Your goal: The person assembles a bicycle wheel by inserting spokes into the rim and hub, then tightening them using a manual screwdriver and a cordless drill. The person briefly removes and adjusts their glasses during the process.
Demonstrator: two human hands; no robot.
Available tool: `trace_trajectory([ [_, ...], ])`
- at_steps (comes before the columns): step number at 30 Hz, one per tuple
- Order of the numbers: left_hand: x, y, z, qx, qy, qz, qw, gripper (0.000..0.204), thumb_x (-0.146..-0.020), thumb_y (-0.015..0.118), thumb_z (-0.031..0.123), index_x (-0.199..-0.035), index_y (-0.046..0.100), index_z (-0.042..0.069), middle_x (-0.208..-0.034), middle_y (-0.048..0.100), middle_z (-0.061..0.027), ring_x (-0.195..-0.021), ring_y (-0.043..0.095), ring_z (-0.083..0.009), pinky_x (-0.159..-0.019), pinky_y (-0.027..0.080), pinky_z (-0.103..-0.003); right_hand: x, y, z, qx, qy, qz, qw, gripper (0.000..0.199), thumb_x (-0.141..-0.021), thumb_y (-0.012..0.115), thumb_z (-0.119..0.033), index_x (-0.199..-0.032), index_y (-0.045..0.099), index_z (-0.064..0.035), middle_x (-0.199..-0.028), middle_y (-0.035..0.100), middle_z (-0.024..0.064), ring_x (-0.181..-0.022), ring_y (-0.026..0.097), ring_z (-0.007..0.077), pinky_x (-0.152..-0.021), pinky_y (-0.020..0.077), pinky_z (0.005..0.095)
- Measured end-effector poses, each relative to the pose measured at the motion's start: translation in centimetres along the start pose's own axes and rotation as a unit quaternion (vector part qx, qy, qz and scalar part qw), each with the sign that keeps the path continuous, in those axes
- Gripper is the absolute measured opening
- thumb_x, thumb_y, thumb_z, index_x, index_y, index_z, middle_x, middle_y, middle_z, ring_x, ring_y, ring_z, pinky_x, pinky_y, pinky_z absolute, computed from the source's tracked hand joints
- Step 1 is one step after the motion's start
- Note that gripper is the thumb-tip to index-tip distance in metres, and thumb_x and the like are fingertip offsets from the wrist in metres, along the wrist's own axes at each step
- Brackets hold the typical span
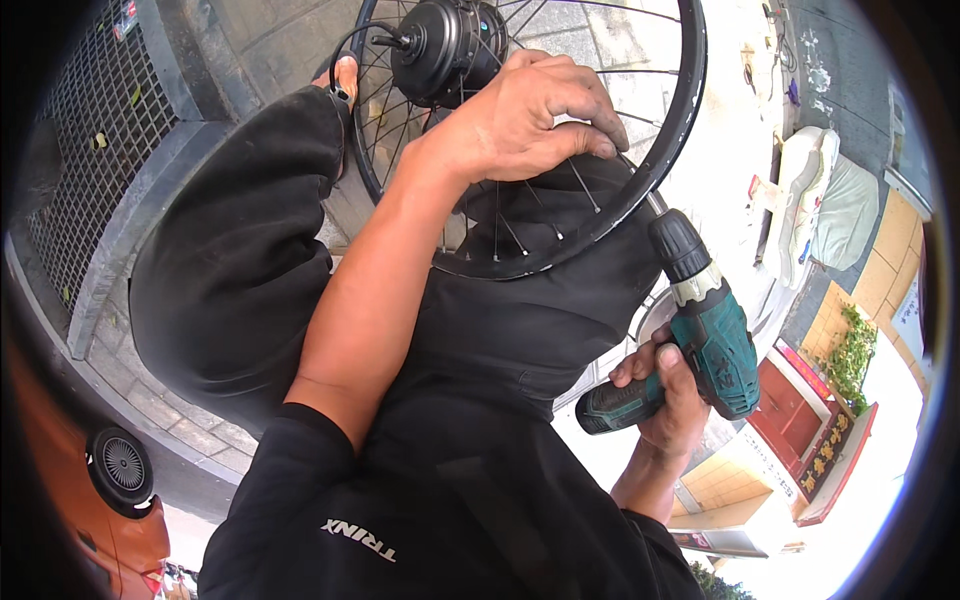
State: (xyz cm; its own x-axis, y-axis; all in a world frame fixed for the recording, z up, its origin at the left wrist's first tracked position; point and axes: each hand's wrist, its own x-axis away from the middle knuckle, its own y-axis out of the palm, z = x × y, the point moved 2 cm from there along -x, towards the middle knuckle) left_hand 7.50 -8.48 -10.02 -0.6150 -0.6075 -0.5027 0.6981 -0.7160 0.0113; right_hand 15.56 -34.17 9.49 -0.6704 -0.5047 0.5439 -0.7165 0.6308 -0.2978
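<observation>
A black spoked wheel [694, 60] leans across my lap, its lower rim over my dark trousers. At its centre is a thick black hub motor [436, 50] with a cable looping from its axle. My left hand [540, 112] reaches over the spokes, thumb and fingers pinched on a spoke near the rim's right side. In my right hand [672, 395] is a teal and black cordless drill [715, 335], gripped by its handle. The drill points up and left, with its bit [656, 203] at the outer edge of the rim; exact contact is hard to make out.
Paving slabs [285, 35] lie beneath the wheel. A metal grating [85, 130] with a raised kerb runs along the left. An orange car [110, 530] stands at lower left. Pale cloth-like covers [815, 200] lie at right, with a red shopfront [800, 425] beyond.
</observation>
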Motion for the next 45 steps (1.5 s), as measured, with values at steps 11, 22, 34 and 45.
trace_trajectory([
  [11,-0.2,0.1,0.0,0.008,-0.018,0.030,0.999,0.011,-0.084,0.079,0.015,-0.095,0.082,0.014,-0.088,0.068,0.0016,-0.097,0.065,-0.0207,-0.103,0.041,-0.039,0.3,0.9,-1.3,-0.045,-0.004,0.043,0.998,0.033,-0.093,0.073,-0.009,-0.118,0.058,0.0058,-0.078,0.062,0.0116,-0.065,0.067,0.0246,-0.062,0.0612,0.0411],
  [22,0.1,0.4,-0.3,-0.006,-0.030,0.023,0.999,0.010,-0.087,0.079,0.017,-0.095,0.083,0.020,-0.092,0.069,0.0046,-0.103,0.064,-0.0188,-0.108,0.037,-0.039,0.3,0.7,-1.7,0.037,-0.001,0.026,0.999,0.029,-0.098,0.068,-0.023,-0.106,0.053,0.0000,-0.073,0.057,0.0094,-0.066,0.068,0.0256,-0.072,0.0621,0.0427],
  [34,0.2,0.5,-0.3,-0.011,-0.031,0.017,0.999,0.010,-0.088,0.080,0.019,-0.097,0.083,0.021,-0.092,0.068,0.0052,-0.104,0.064,-0.0188,-0.109,0.036,-0.039,0.0,0.7,-1.8,0.031,-0.004,0.015,0.999,0.029,-0.098,0.069,-0.022,-0.106,0.052,0.0004,-0.073,0.056,0.0090,-0.063,0.068,0.0252,-0.070,0.0617,0.0424],
  [45,0.2,0.5,-0.2,-0.010,-0.031,0.023,0.999,0.009,-0.087,0.081,0.020,-0.096,0.083,0.021,-0.091,0.067,0.0053,-0.103,0.063,-0.0188,-0.110,0.035,-0.040,-0.1,0.7,-1.8,0.049,-0.015,0.022,0.998,0.030,-0.099,0.068,-0.022,-0.110,0.053,0.0010,-0.073,0.057,0.0096,-0.063,0.067,0.0253,-0.068,0.0616,0.0415],
])
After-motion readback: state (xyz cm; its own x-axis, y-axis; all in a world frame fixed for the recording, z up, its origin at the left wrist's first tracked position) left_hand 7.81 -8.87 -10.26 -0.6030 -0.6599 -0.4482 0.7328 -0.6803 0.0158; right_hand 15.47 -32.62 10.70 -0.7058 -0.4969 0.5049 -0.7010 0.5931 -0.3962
